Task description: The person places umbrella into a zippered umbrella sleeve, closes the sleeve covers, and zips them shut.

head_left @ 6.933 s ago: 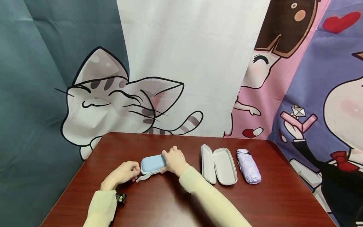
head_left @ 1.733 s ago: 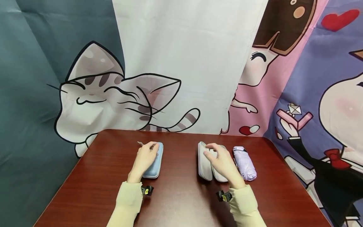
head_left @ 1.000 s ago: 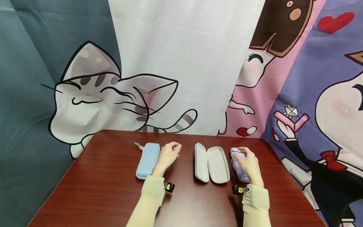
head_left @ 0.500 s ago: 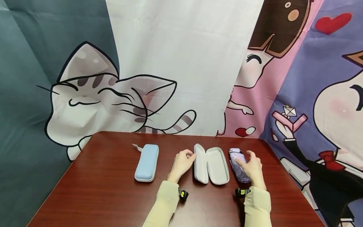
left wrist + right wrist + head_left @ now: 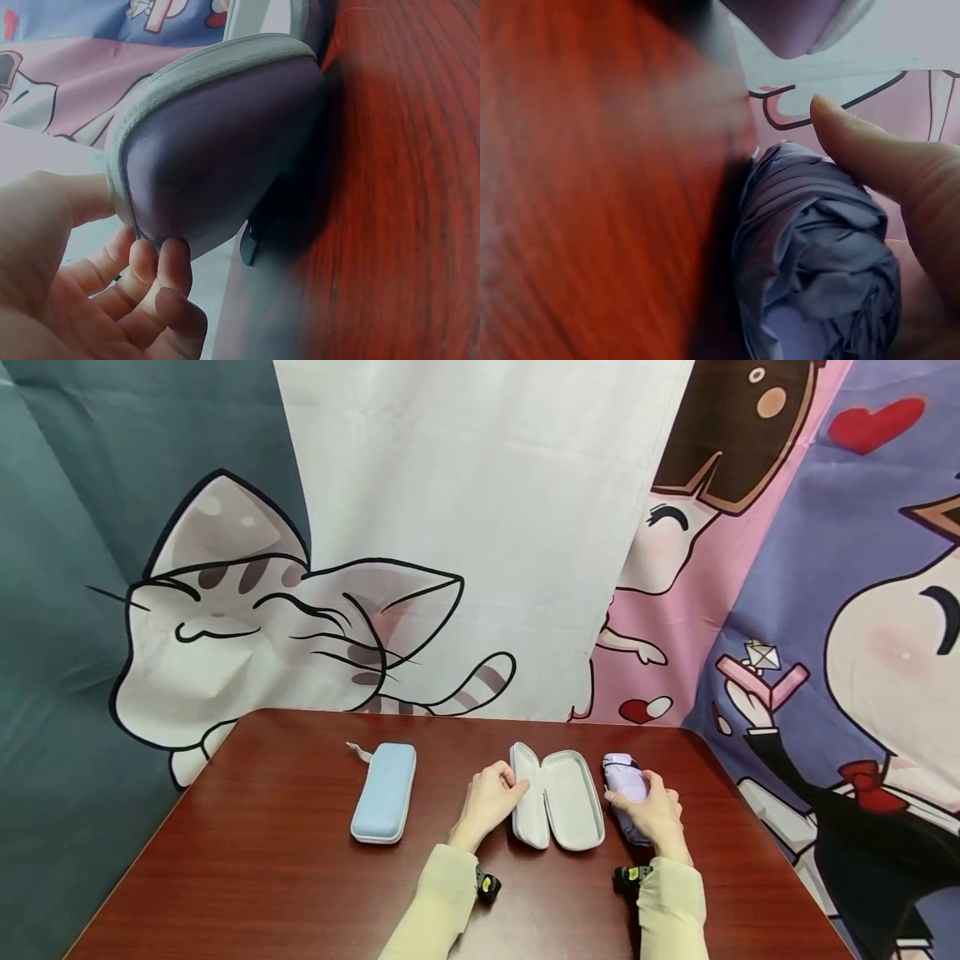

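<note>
My left hand (image 5: pixel 486 803) is at the left edge of an open zip-up glasses case (image 5: pixel 575 802) with a pale lining. In the left wrist view, the thumb lies on the rim of the case (image 5: pixel 210 142), and curled fingertips meet its outer shell, pinching the edge. Farther right, my right hand (image 5: pixel 657 814) is over a folded lilac umbrella (image 5: pixel 624 774). Its thumb is on the left side and its fingers are on the right. The right wrist view has the straight thumb above the crumpled fabric of the umbrella (image 5: pixel 817 240); the other fingers are hidden.
A closed blue glasses case (image 5: pixel 384 793) with a grey wrist strap (image 5: pixel 358 750) lies on the left of the dark red wooden table (image 5: pixel 247 843). Behind the table's far edge hangs a cartoon-printed cloth (image 5: pixel 480 527).
Both hands once handled the blue case, which was then turned lengthwise at left. My left hand has since moved right to the open case; my right hand passed over it to the umbrella.
</note>
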The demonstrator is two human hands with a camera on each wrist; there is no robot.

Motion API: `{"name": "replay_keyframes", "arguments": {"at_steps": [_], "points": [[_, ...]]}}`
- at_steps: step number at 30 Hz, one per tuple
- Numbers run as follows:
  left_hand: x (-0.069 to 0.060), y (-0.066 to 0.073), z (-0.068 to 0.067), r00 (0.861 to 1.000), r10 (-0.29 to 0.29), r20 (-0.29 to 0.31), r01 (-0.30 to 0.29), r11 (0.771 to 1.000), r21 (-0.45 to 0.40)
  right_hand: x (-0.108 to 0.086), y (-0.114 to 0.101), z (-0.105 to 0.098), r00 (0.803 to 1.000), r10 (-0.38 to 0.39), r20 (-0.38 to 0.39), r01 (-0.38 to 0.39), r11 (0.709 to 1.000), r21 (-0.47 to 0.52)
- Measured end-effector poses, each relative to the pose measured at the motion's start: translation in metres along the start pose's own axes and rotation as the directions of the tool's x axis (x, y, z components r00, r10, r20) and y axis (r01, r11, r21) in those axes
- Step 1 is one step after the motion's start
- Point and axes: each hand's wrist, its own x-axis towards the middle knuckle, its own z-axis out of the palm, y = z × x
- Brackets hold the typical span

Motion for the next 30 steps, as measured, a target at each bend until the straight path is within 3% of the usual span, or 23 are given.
{"name": "replay_keyframes", "arguments": {"at_steps": [19,30], "points": [[0.0,-0.001,-0.002,0.999,-0.028,0.033,0.028,0.999,-0.024,-0.001,-0.002,0.001,0.994,-0.017,-0.108,0.014,1.0,-0.026],[0.001,-0.001,-0.002,0.999,-0.035,0.028,0.036,0.999,-0.013,-0.006,-0.03,-0.012,0.985,-0.05,-0.168,0.046,0.999,-0.027]]}}
